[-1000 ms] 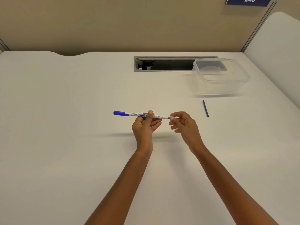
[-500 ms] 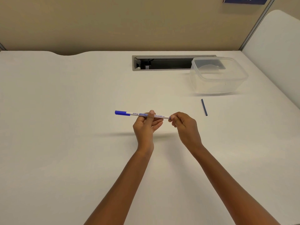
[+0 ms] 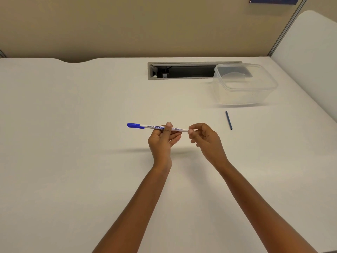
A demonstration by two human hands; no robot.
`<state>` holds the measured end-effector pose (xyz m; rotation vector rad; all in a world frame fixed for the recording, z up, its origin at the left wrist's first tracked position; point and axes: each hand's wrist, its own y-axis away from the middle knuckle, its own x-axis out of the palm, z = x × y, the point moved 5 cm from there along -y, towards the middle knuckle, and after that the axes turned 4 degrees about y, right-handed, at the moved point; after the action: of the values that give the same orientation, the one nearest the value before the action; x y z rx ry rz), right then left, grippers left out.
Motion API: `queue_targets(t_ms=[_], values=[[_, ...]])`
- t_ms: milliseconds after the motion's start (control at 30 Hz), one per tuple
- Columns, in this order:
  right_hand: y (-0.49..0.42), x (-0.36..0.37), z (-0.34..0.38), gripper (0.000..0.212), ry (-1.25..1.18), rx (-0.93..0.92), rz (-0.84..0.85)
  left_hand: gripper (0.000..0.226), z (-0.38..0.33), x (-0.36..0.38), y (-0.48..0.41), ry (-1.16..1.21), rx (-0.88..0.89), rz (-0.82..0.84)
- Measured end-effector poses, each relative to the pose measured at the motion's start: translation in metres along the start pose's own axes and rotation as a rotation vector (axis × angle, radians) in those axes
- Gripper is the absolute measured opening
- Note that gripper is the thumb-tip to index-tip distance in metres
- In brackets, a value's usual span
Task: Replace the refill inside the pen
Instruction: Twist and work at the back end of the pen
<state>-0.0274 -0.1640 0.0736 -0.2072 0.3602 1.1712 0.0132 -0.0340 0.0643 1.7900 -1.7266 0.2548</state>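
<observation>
The left hand (image 3: 162,141) holds the pen (image 3: 156,127) up in the air by its middle, thumb on top, so it does not wobble. The blue cap (image 3: 135,125) sticks out to the left of that hand. The right hand (image 3: 206,141) pinches the pen's bare end, I think to pull it open. A dark refill (image 3: 228,120) lies on the table (image 3: 73,125) just past the right hand, ready to go in
</observation>
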Motion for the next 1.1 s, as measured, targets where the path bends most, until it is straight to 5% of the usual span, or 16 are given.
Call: queue_targets(t_ms=[433,667,767,967,1100], values=[[-0.001,0.001,0.003,0.027,0.122,-0.061,-0.04,0.012,0.006,-0.003,0.004,-0.011,-0.021,0.004],[-0.004,0.004,-0.007,0.046,-0.162,0.223,-0.036,0.012,0.005,0.001,0.004,-0.036,-0.012,0.023],[-0.004,0.005,-0.008,0.051,-0.078,0.215,-0.009,0.011,0.007,-0.001,0.004,-0.043,-0.015,0.008],[0.006,0.001,-0.001,0.007,0.09,-0.067,-0.017,0.01,0.004,-0.005,0.001,-0.023,-0.007,-0.013],[0.006,-0.002,0.003,0.005,0.174,-0.171,-0.061,0.012,0.005,-0.005,0.001,-0.029,-0.012,-0.01]])
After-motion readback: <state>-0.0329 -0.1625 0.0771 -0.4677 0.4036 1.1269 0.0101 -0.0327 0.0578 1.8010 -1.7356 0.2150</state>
